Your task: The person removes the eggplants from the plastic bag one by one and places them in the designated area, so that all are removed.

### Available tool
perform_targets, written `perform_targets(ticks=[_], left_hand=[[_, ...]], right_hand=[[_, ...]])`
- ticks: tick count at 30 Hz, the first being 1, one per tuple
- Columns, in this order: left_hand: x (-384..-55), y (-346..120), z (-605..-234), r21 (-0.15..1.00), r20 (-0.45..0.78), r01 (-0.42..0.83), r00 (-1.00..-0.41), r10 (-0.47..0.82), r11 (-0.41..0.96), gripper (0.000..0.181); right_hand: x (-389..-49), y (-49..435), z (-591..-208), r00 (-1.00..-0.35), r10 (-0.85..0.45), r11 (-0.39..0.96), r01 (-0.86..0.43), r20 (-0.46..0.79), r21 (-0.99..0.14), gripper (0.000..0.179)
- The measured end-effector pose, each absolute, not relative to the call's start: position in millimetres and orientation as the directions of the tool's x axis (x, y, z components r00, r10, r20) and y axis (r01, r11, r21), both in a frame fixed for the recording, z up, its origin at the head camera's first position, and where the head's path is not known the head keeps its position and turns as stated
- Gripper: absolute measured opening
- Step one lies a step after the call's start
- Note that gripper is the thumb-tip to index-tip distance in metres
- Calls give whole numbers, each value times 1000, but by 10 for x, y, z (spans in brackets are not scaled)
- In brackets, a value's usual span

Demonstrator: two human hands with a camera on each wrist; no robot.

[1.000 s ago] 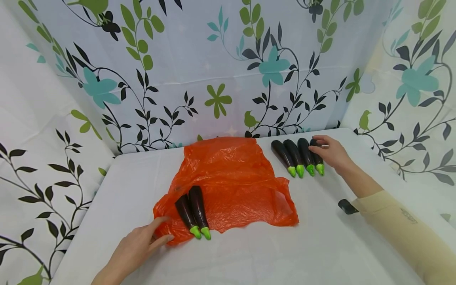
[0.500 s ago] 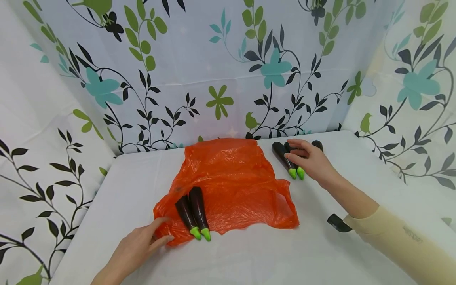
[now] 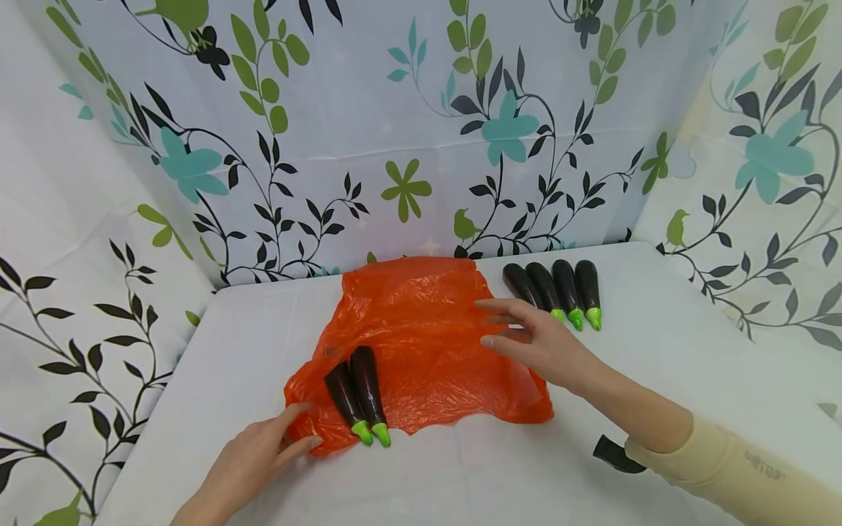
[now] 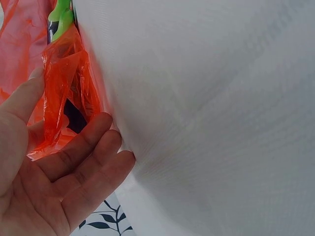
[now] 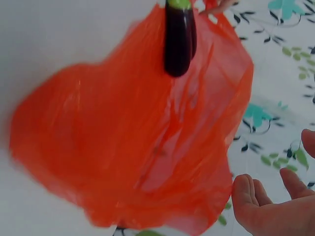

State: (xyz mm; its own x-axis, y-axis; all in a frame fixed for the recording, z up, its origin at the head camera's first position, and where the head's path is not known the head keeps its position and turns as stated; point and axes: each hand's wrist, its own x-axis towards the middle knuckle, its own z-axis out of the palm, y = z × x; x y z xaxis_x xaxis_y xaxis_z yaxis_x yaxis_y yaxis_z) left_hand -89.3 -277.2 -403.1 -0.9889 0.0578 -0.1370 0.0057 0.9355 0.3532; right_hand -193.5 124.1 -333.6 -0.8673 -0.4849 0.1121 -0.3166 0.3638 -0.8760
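White surface [image 3: 460, 482] carries a crumpled orange plastic film [image 3: 427, 292], mid-scene, running far to near. Left hand [image 3: 253, 449] touches film's left near edge, grip slack, thumb and fingers apart; right hand [image 3: 541, 345] is over film's right side, grip unclosed with nothing in it, contact with film unclear. Four eggplants [image 3: 566, 285] in a row far right on bare surface, two eggplants [image 3: 367, 383] on film's left near part, stems toward near side.

Leafy, flowered cloth [image 3: 368, 95] hangs behind and beside a white table [image 3: 473, 482].
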Motion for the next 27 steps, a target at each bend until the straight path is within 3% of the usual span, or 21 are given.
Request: perform_targets(ticks=[9,27], left_hand=[[-880,-2762,-4039,361,-145,-6,-988,49,933,58],[-873,-2755,-4019,356,-133,4,-990,55,934,55]], right_hand=[[-1680,963,-3449,-773,-615,327,-430,156,-841,49],[-1778,517,-3795,-728,-685,330,-345,29,-879,49]])
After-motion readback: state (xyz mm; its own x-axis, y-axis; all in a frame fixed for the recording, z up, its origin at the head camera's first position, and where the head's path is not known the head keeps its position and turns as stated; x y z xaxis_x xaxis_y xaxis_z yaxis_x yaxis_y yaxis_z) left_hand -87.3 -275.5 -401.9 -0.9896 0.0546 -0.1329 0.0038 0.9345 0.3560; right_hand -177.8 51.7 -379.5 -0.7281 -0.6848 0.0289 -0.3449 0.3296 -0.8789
